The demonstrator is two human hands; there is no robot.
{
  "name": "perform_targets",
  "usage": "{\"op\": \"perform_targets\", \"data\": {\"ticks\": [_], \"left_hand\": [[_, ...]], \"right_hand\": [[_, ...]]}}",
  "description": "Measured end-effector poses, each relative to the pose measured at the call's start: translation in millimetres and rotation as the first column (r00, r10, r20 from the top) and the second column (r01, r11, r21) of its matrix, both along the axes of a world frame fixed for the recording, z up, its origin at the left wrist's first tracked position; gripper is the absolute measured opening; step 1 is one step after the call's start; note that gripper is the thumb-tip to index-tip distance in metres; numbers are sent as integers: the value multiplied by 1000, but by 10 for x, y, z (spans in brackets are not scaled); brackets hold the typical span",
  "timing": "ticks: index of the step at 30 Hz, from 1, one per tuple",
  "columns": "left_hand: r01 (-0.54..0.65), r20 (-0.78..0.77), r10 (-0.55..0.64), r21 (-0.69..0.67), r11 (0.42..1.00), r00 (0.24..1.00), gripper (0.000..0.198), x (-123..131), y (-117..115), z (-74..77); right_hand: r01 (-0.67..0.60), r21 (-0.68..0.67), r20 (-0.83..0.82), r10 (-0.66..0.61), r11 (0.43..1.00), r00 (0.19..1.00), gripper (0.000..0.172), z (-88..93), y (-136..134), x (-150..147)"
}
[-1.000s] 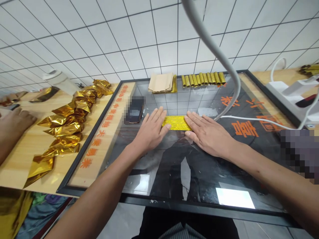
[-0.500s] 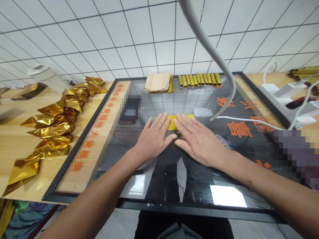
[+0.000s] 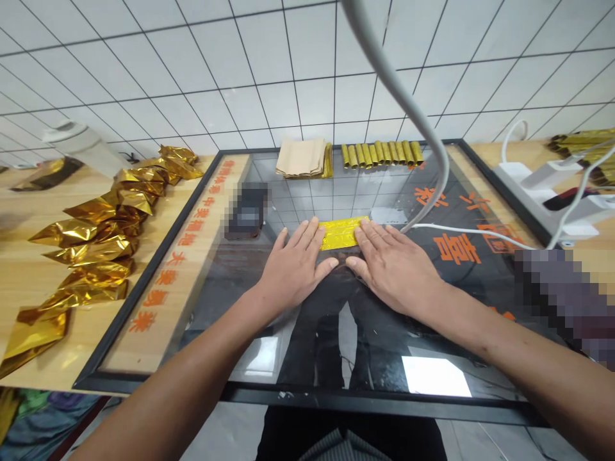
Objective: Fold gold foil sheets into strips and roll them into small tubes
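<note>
A flat gold foil sheet (image 3: 342, 233) with an embossed pattern lies on the glass-topped panel (image 3: 240, 282). The fingertips of my left hand (image 3: 294, 264) rest on the sheet's left edge, with the fingers stretched out and the thumb apart. On its right end lie the fingertips of my right hand (image 3: 396, 266), palm down and fingers extended. Both thumbs point toward each other just below the foil. Behind it stands a stack of tan paper sheets (image 3: 300, 158), with gold foil showing at the right side. A row of rolled gold tubes (image 3: 382, 154) sits beside that stack.
Folded shiny gold foil pieces (image 3: 96, 237) line the table on the left. A dark phone (image 3: 246, 212) lies on the glass. A grey flexible stalk (image 3: 408, 102) arches down from above. At right are a white power strip (image 3: 528, 189), cables and a blurred-out dark object (image 3: 562, 288).
My right hand has slid to the right along the foil, uncovering more of its middle. My left hand stays nearly in place at the left edge.
</note>
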State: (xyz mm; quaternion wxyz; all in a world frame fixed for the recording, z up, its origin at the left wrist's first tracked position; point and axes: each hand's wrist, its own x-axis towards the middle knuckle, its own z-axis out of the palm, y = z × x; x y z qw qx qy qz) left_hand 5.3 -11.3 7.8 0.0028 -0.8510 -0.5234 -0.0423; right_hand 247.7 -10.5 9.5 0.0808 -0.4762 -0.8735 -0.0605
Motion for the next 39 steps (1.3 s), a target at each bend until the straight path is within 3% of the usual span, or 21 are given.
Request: {"op": "perform_targets", "data": {"ticks": [4, 9, 15, 19, 24, 29, 34, 39], "left_hand": [[0, -19, 0, -4, 1000, 1000, 68, 22, -4, 17], [7, 2, -7, 7, 1000, 1000, 68, 18, 8, -1], [22, 5, -22, -18, 1000, 1000, 64, 18, 15, 18], [43, 11, -43, -22, 999, 999, 67, 21, 7, -8], [33, 29, -33, -13, 999, 999, 70, 28, -10, -23], [17, 35, -16, -22, 1000, 999, 65, 46, -15, 37], [13, 142, -11, -14, 1000, 990, 56, 4, 52, 41], [81, 271, -83, 19, 997, 959, 45, -41, 119, 40]], "right_hand": [[43, 40, -38, -42, 998, 998, 72, 14, 93, 31], [-130, -57, -53, 127, 990, 990, 70, 37, 156, -47], [-47, -90, -119, 36, 995, 992, 63, 61, 277, 97], [-84, -70, -139, 74, 994, 987, 69, 110, 243, 32], [-168, -137, -139, 149, 976, 979, 71, 80, 167, -99], [-40, -99, -73, 33, 994, 997, 64, 24, 315, 113], [30, -74, -202, -45, 997, 978, 60, 32, 404, 223], [49, -91, -293, -73, 995, 953, 57, 82, 403, 234]]}}
